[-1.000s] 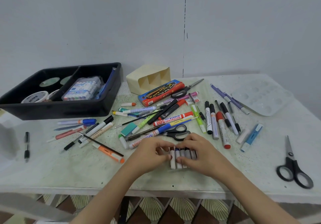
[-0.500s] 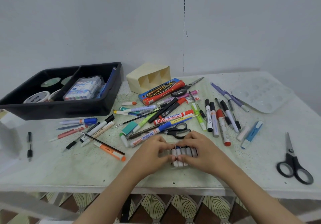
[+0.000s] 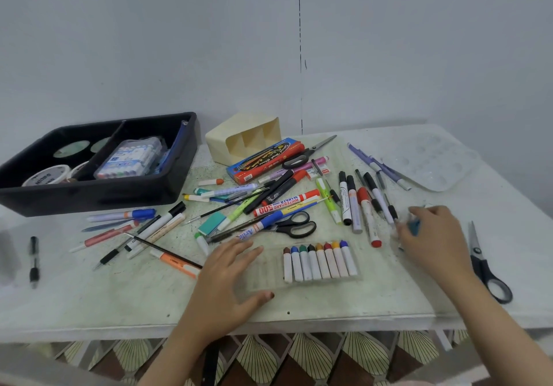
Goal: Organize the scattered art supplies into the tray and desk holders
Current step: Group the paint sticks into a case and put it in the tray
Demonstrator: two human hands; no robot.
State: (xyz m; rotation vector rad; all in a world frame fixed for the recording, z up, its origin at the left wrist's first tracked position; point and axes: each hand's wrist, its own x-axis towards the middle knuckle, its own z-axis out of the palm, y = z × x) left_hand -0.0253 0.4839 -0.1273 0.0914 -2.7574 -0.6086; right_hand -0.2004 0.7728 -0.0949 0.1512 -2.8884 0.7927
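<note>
Your left hand (image 3: pixel 230 275) lies flat, fingers spread and thumb out, pressing the bare left half of the clear case (image 3: pixel 260 269); it clasps nothing. Your right hand (image 3: pixel 431 236), at 3 o'clock of the case, is blurred over a small blue item (image 3: pixel 415 226); whether the fingers have closed on it cannot be told. In the case's right half lie the crayons (image 3: pixel 320 261), eight side by side and touching. Each long axis runs 6 to 12 o'clock, coloured tips toward 12 and white butts toward you; the row itself runs 9 to 3. The step in hand is judged to be securing this set while the right hand fetches a loose piece. Press the left palm straight down so the case does not slide on the table (image 3: pixel 119 296); when lifting, hold it level, since the crayons look free to roll toward the bare half. At 12 o'clock of the case lie small scissors (image 3: pixel 294 225) and a heap of markers (image 3: pixel 281 203); at 3 o'clock, beyond the right hand, lie large scissors (image 3: pixel 484 263), blades toward 12. The tray (image 3: pixel 89 198) sits at 10 o'clock, well apart. The holder (image 3: pixel 227 140), at 12, appears tipped on its side; stand it upright before loading.
</note>
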